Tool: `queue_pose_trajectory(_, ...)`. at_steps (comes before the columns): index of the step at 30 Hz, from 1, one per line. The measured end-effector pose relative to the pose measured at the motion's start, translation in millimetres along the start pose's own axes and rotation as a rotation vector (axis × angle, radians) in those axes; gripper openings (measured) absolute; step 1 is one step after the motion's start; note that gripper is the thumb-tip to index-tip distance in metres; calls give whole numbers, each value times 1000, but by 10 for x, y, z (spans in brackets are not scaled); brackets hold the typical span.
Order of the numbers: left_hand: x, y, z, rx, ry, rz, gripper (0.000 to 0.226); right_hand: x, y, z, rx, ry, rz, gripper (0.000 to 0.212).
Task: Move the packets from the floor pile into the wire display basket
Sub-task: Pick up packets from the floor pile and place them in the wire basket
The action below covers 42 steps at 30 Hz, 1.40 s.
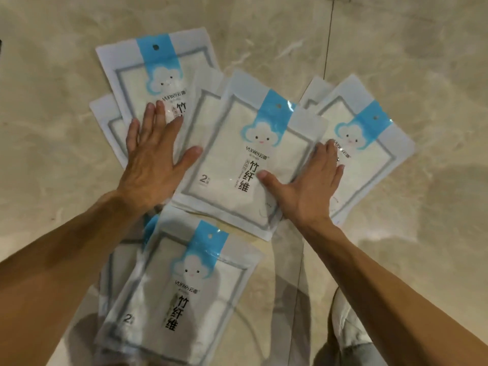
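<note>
Several flat white packets with a blue band and a cloud face lie spread on the floor. My left hand (pixel 154 151) rests flat with spread fingers on the far-left packet (pixel 148 72). Its thumb lies at the left edge of the middle packet (pixel 237 165). My right hand (pixel 311 178) lies flat at the middle packet's right edge, thumb on that packet and fingers over the right packet (pixel 369 143). A nearer packet (pixel 174 294) lies on others below my arms. No wire basket is in view.
The floor is glossy beige marble tile (pixel 422 62) with a dark grout line (pixel 328 43) running away from me at right. My light shoe (pixel 348 326) stands at the lower right, close to the nearest packets.
</note>
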<state>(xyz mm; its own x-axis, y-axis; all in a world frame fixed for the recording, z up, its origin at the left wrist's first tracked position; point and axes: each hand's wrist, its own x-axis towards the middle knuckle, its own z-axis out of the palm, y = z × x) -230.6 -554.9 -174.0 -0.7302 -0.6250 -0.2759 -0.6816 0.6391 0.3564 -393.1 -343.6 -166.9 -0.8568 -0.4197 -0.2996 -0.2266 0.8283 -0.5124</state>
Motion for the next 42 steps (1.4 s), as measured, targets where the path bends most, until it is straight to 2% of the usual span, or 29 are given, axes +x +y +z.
queue_pose_trajectory(4,-1,52,-79,-166,101,-58,47,40,-6,-46,162,32,34,110)
queue_pose_trajectory(7,-79,130,-161,-241,109,-123,40,56,-35,-175,378,70,89,75)
queue_pose_trajectory(9,-157,227,-288,-432,56,-200,37,44,-94,-350,613,57,125,51)
queue_pose_trajectory(10,-200,306,-369,-584,52,-248,33,37,-134,-459,706,37,121,47)
queue_pose_trajectory(12,-283,464,-518,-801,96,-314,20,30,-180,-689,773,12,112,43)
queue_pose_trajectory(14,-356,546,-685,-868,164,-341,13,24,-275,-933,799,-11,112,41)
queue_pose_trajectory(19,-587,663,-1384,-1021,235,-387,24,3,-688,-1717,841,-107,171,42)
queue_pose_trajectory(24,-1037,807,-2475,-1268,285,-471,30,-166,-1412,-2700,887,-285,213,39)
queue_pose_trajectory(28,-1501,913,-3503,-1316,345,-495,47,-411,-2144,-3442,884,-387,184,37)
queue_pose_trajectory(32,-1993,1032,-4551,-1317,436,-499,48,-713,-3031,-4154,883,-478,114,36)
queue_pose_trajectory(39,-3092,1353,-6227,-1278,654,-539,36,-1546,-4535,-5440,862,-593,-22,34)
queue_pose_trajectory(42,-3646,1435,-6950,-1261,743,-513,54,-1962,-5162,-5956,854,-629,-93,34)
